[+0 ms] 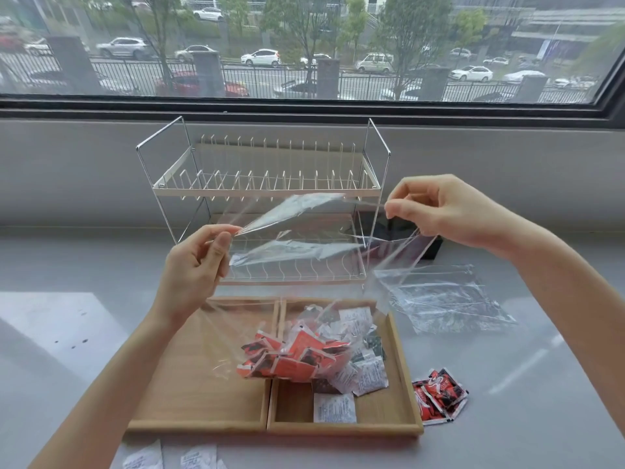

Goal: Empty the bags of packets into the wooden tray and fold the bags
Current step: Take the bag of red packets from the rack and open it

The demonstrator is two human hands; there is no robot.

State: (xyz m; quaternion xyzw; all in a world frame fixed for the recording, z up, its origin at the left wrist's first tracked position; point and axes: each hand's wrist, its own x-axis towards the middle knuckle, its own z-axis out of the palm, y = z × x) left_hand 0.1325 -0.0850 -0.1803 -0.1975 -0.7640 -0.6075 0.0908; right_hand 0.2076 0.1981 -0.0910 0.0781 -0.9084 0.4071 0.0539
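Above the tray point(216, 426) I have a clear bag point(297, 252) stretched between both hands, its mouth pulled wide at the top. My left hand point(194, 265) pinches the near-left edge of the mouth between thumb and fingers point(218, 247), closed on the film. My right hand point(443, 211) pinches the far-right edge the same way, held a little higher than the left. The bag hangs down from there, and its bottom sags over the tray's divider, full of orange packets point(297, 358) bunched together inside the plastic.

Under and beside that bulge, the tray's right compartment holds loose white packets point(368, 374), one of them lying flat near the front wall. The left compartment shows bare wood where the bag does not cover it. The tray sits on the grey desk point(507, 418), straight in front of me.

Just right of the tray, on the desk, lies a small heap of red packets point(439, 401). Farther back on the right, a second bag point(443, 299) lies flat and crumpled. At the desk's near edge, in front of the tray, I see more white packets, cut off by the frame.

Behind the tray stands a two-tier wire rack point(263, 191), seen partly through the held bag. A dark object sits behind my right hand; I cannot tell what it is. Beyond the rack is a window point(304, 45) over a street with parked cars.
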